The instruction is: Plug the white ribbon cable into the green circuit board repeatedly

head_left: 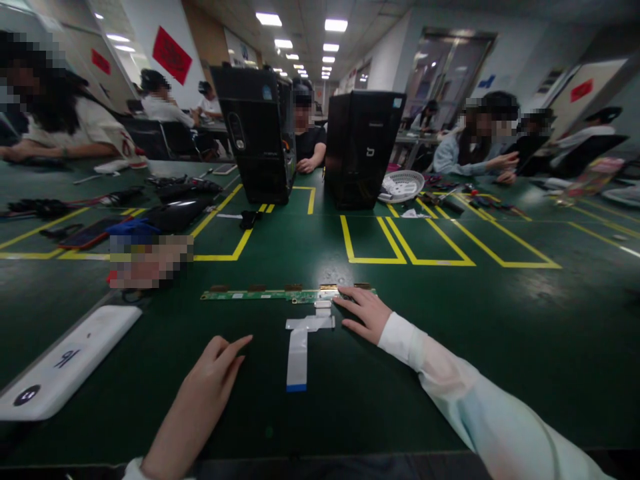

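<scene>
A long, narrow green circuit board (270,295) lies across the table in front of me. From its connector a white flat ribbon cable (298,357) bends and runs toward me, ending in a blue tip. My right hand (365,312) rests at the board's right part, fingers stretched and spread, with fingertips touching it near the connector. That hand covers some of the board's right end. My left hand (217,367) is held over the table to the left of the cable, apart from it. Its index finger points out and nothing shows in its grasp.
Two black computer towers (257,133) stand across the table. At left lies a white elongated device (75,360). Cables and tools lie farther back, and a white basket (403,185) sits beside the right tower. Yellow tape (377,261) marks the green tabletop. Several people sit around.
</scene>
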Action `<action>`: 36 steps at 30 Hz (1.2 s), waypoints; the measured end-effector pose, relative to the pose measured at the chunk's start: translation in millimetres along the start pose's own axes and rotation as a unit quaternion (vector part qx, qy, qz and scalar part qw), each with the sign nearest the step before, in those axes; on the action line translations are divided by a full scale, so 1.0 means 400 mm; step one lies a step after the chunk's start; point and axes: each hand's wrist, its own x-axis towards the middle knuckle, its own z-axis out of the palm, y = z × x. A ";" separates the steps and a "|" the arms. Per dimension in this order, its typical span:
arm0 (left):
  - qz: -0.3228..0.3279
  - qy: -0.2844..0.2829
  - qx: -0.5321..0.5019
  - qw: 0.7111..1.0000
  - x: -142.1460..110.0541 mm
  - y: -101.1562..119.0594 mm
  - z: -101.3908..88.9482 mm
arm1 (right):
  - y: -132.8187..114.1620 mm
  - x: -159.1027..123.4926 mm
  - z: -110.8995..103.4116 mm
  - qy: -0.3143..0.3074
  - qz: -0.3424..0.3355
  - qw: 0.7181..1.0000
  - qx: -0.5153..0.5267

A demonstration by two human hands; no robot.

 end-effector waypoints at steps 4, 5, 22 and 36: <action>-0.023 0.038 0.079 0.996 -0.025 -0.029 -0.004 | -0.006 0.001 -0.007 0.002 0.007 1.000 0.002; -0.018 0.043 0.103 0.994 -0.025 -0.033 -0.003 | -0.010 0.002 -0.010 0.006 0.005 1.000 0.004; -0.004 0.033 0.151 0.988 0.012 -0.051 0.039 | -0.090 0.028 -0.016 -0.054 -0.007 0.998 0.014; -0.007 0.036 0.137 0.990 0.009 -0.049 0.041 | 0.059 -0.219 -0.081 0.012 0.041 0.999 0.007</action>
